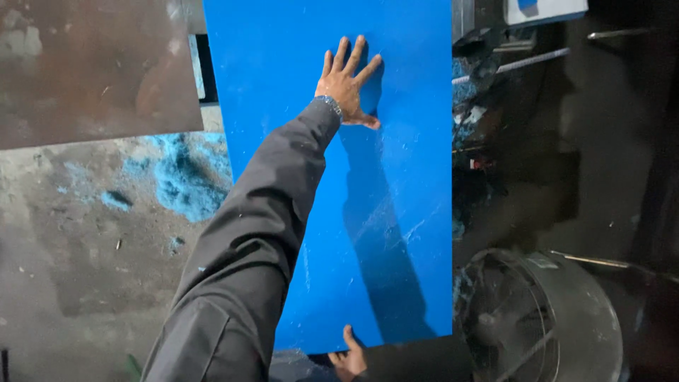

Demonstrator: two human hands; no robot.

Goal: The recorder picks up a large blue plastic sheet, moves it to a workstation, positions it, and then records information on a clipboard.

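Blue panel [396,212]: large, flat, rectangular, smooth glossy face with pale scuffs and scratches near its lower middle. It lies over the concrete floor [78,255], running from the top edge of the view down to the bottom centre, long sides nearly vertical in the view. Whether it rests on a support underneath cannot be told.

Left hand [348,83]: laid flat, palm down, on the upper part of the panel, a little left of the panel's centre line. Fingers spread apart and straight, thumb out to the right; nothing gripped, only pressing on the surface. A wrist band shows at the cuff of the dark grey sleeve [240,269], which crosses the panel's left edge on a diagonal. The arm casts a dark shadow down the panel.

Right hand [348,359]: at the panel's bottom edge, near the lower left corner. Thumb lies on top of the blue face; the other fingers are hidden below the edge, apparently curled under it, so the hand clamps the edge.

Surroundings: blue powder patches [185,180] on the floor just left of the panel. Rusty brown metal sheet [92,64] at upper left. Round wire fan guard [537,318] at lower right, just beside the panel's right edge. Dark clutter and metal rods [530,62] upper right.
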